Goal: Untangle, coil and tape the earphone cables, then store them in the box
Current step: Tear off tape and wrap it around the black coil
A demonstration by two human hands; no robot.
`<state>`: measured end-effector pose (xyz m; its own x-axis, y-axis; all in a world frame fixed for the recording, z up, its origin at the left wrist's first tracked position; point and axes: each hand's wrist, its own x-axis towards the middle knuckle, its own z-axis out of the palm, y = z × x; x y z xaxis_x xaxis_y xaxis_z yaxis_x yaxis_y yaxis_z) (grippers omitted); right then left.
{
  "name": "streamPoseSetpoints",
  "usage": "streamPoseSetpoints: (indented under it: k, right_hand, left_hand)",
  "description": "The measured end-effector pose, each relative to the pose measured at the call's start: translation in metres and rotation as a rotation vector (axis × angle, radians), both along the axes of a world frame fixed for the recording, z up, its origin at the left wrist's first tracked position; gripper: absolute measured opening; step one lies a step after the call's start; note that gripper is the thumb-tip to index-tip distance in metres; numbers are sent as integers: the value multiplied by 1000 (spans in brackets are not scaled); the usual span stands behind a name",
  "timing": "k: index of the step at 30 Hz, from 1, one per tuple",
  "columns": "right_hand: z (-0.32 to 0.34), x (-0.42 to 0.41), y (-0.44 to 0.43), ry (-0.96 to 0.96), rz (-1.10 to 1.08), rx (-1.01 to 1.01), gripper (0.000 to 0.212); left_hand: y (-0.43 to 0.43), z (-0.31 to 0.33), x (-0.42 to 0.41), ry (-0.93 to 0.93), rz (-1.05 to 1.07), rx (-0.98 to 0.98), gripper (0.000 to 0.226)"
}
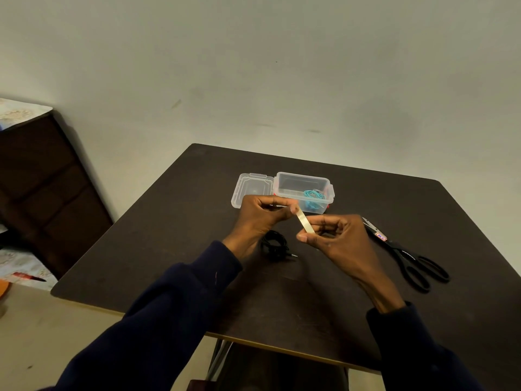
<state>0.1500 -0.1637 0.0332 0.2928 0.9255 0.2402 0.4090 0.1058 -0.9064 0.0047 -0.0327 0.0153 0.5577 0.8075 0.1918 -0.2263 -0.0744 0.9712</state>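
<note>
At the frame's centre, the left hand [262, 214] and right hand [332, 238] each pinch one end of a short, glossy strip of tape [304, 222], stretched between them. Just below it, a coiled black cable [275, 245] lies on the dark matte table [169, 235]. Behind the hands, a clear plastic box [303, 190] holds a teal cable [313, 196], and black scissors [408, 258] lie at the right.

One black cable [275, 245], one teal cable [313, 195], one box [301, 175], one tape strip [304, 222], one scissors [408, 258].

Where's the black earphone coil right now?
In the head view, the black earphone coil lies on the table beside the left hand, nearer the person than the clear box.
</note>
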Motion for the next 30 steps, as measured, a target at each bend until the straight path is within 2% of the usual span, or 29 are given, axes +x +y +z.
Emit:
streamPoseSetpoints:
  k: [6,13,16,21,30]
  right_hand:
    - [1,-1,-4,-3,4,11,28]
    - [-3,-6,-2,15,-23,34,29]
    - [-9,-7,-5,73,-53,41,29]
    - [-16,-5,-8,85,-71,60,30]
    - [-29,5,-12,125,-12,51,34]
  left_hand:
    - [1,-3,1,-2,25,40,18]
    - [-4,-3,9,-18,197,170,14]
    - [0,3,10,-72,205,104,12]
    - [8,5,15,34,148,116,8]
    - [9,28,25,204,55,286,10]
